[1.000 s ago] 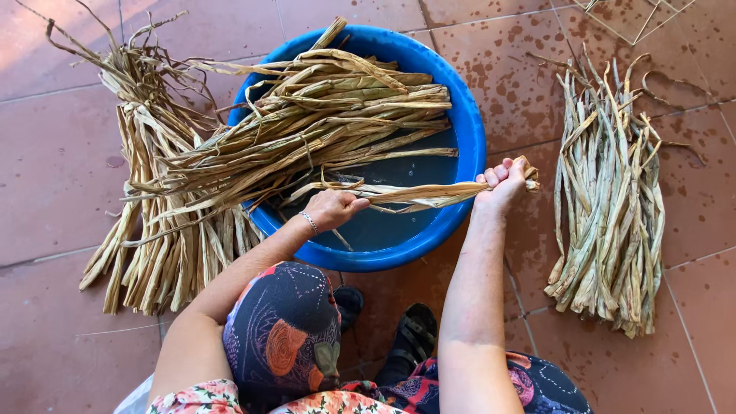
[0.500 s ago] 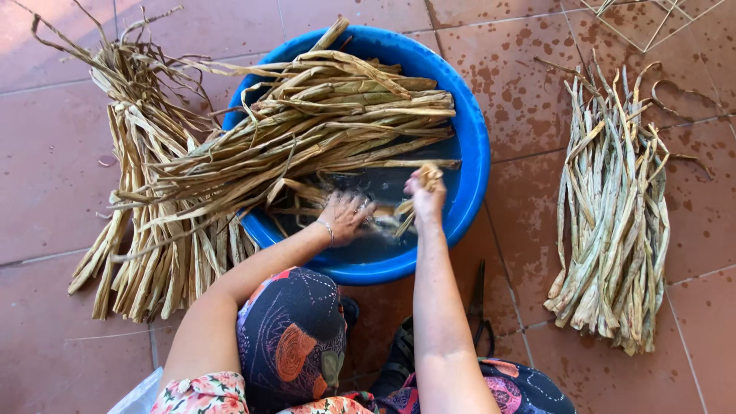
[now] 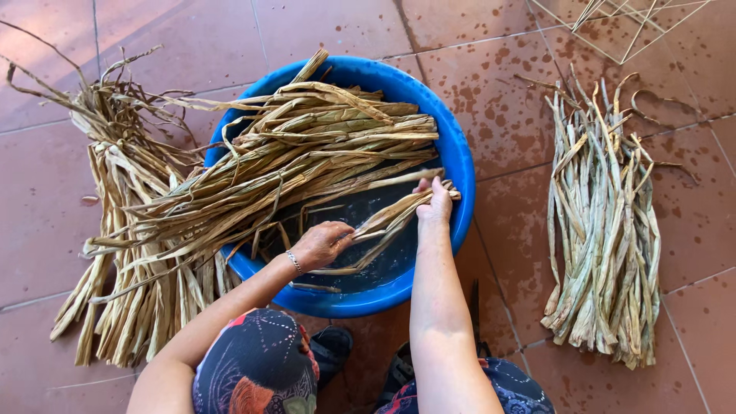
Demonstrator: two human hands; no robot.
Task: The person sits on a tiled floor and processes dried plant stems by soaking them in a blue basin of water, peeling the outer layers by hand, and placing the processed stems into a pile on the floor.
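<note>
A blue plastic basin [image 3: 460, 165] sits on the tiled floor with dark water in it. Long dried plant strips [image 3: 307, 157] lie across it, their ends hanging over the left rim. My left hand [image 3: 323, 244] and my right hand [image 3: 435, 203] both grip one small bunch of strips [image 3: 387, 222], held slanting over the water near the basin's front. A bracelet shows on my left wrist.
A pile of dry strips [image 3: 123, 253] lies on the floor left of the basin. A second, paler bundle [image 3: 606, 230] lies to the right. A thin stick frame [image 3: 621, 27] shows at the top right. The red tiles look damp and spotted.
My right hand came in from beyond the basin's right rim to above the water. The bunch went from stretched flat, down into the basin, and now slants between both hands.
</note>
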